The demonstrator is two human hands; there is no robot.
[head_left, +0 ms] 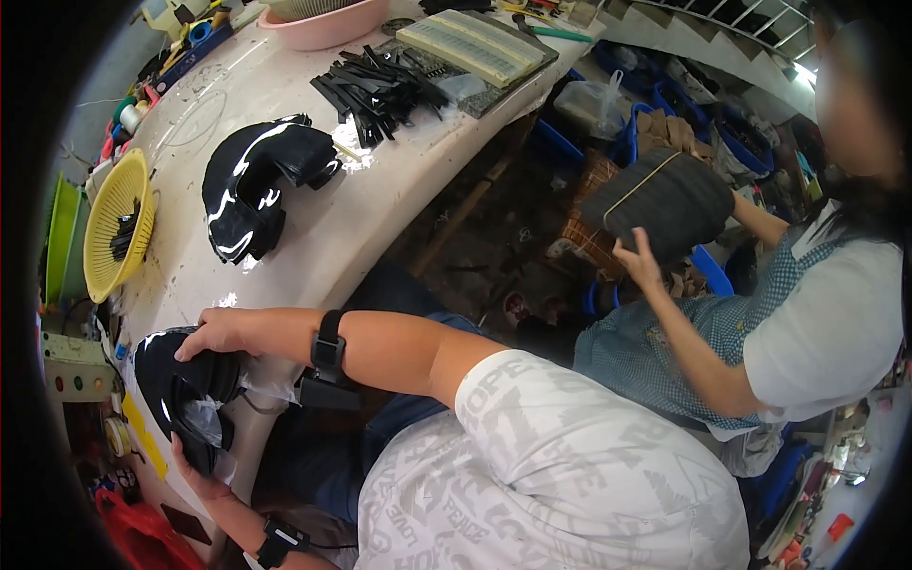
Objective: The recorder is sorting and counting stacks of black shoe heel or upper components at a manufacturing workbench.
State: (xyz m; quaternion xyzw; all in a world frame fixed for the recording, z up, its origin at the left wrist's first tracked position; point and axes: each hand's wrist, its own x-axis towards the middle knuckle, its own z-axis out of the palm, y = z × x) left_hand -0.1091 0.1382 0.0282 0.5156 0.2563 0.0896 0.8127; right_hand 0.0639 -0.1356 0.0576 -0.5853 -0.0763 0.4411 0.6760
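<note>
A curved stack of glossy black sheet pieces lies at the table's left edge, with clear plastic film by its inner side. My right hand reaches across and grips the far end of this stack, fingers bent over its top. My left hand holds its near end, the fingers partly hidden against the black pieces. Farther up the table rests another glossy black stack, bent into a C shape and apart from both hands.
A heap of black strips, a pale ridged block, a pink basin and a yellow basket stand around the table. At right, a co-worker in a checked apron holds a dark banded bundle. Blue crates sit below.
</note>
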